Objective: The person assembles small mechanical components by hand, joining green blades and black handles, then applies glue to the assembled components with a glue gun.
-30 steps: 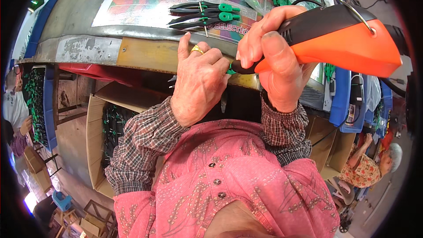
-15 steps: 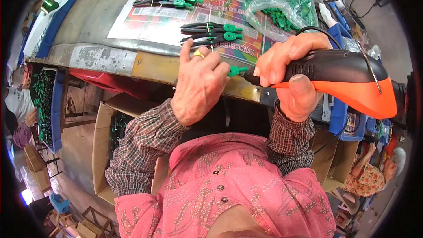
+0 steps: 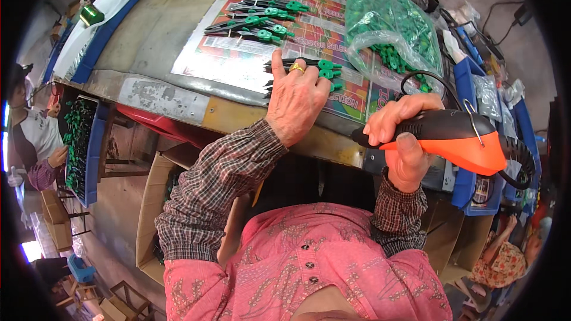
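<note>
My left hand (image 3: 295, 102) is over a short row of slim black pieces with green ends (image 3: 329, 74) on the table. Its index finger stretches forward and the other fingers curl down onto the nearest piece, whose green end (image 3: 336, 87) sticks out beside them. The fingertips are hidden. In my right hand (image 3: 404, 137) is a black-and-orange electric screwdriver (image 3: 443, 139), its dark tip pointing left, apart from the pieces. Farther back lies another group of black-and-green pieces (image 3: 256, 21) with thin metal pins.
A clear plastic bag of green parts (image 3: 392, 30) stands at the back right. Printed card (image 3: 238, 62) covers part of the metal tabletop (image 3: 148, 41). Blue bins (image 3: 470, 83) stand at the right, with a coiled cord (image 3: 520, 163). Another person (image 3: 35, 137) is at the far left by a blue tray (image 3: 92, 160).
My left hand has moved the black-and-green piece away from the screwdriver's tip and up to the row. The screwdriver is now apart from it. The view has shifted slightly.
</note>
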Available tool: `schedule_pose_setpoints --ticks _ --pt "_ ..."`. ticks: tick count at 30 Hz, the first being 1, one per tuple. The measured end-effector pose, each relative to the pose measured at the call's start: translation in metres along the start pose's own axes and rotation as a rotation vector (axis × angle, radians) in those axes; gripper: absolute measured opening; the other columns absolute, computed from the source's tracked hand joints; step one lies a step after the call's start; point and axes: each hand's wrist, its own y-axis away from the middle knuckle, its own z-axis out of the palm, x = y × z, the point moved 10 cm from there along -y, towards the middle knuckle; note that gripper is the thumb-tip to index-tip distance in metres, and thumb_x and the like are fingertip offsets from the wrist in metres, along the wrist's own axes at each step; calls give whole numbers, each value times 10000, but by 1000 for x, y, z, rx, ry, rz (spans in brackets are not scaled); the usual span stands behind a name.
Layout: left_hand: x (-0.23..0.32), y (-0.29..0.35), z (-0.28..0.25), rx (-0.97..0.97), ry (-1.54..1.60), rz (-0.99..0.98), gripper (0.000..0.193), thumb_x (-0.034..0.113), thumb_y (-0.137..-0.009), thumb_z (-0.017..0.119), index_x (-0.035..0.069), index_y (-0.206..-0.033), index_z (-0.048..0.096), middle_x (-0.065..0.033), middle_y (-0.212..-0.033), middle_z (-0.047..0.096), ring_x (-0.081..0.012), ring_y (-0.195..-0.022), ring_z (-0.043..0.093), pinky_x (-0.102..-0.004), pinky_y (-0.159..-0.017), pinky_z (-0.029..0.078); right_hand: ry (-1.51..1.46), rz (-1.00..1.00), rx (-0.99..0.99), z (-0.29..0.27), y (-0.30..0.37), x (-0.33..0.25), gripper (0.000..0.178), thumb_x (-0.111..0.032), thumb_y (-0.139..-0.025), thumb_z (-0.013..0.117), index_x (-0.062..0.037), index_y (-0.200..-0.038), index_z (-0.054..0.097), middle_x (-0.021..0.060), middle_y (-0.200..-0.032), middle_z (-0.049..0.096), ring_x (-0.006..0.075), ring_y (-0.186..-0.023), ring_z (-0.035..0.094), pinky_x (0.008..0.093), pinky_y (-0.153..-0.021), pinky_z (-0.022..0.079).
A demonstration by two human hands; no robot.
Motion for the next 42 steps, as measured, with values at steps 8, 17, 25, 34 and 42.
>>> schedule_pose_setpoints --ticks 8,17,25,34,42 --pt "-75 -12 -22 147 112 -103 125 91 -765 693 119 -885 668 -35 -879 621 -246 -917 587 -474 -926 369 -10 4 32 -7 -1 -1 432 -295 -836 723 -53 -1023 418 68 -698 516 186 -584 534 353 -604 483" --pt "-194 -23 1 124 -103 -210 221 140 -779 694 116 -999 687 -22 -1057 669 -285 -1008 584 -430 -892 406 -121 23 25 -6 -8 9 406 -146 -793 766 -44 -1009 437 68 -726 547 171 -644 566 351 -656 510" --pt "-208 -32 25 37 -41 -220 175 161 -787 704 129 -959 705 -50 -960 655 -281 -951 586 -455 -864 377 -11 33 19 -5 -10 15 418 -250 -837 730 -47 -1019 414 73 -715 527 185 -601 550 356 -625 493" --pt "-202 -21 9 71 61 -231 174 182 -739 737 96 -881 687 -60 -891 632 -290 -950 566 -458 -849 390 -9 43 12 0 -6 12 418 -264 -840 728 -46 -1021 420 72 -717 530 185 -602 547 356 -628 486" --pt "-72 7 -55 4 162 -29 180 100 -743 710 52 -906 650 -87 -869 635 -300 -876 580 -432 -855 400 40 -11 19 -3 -2 -2 407 -288 -846 707 -58 -1034 429 69 -707 521 190 -602 533 362 -622 476"
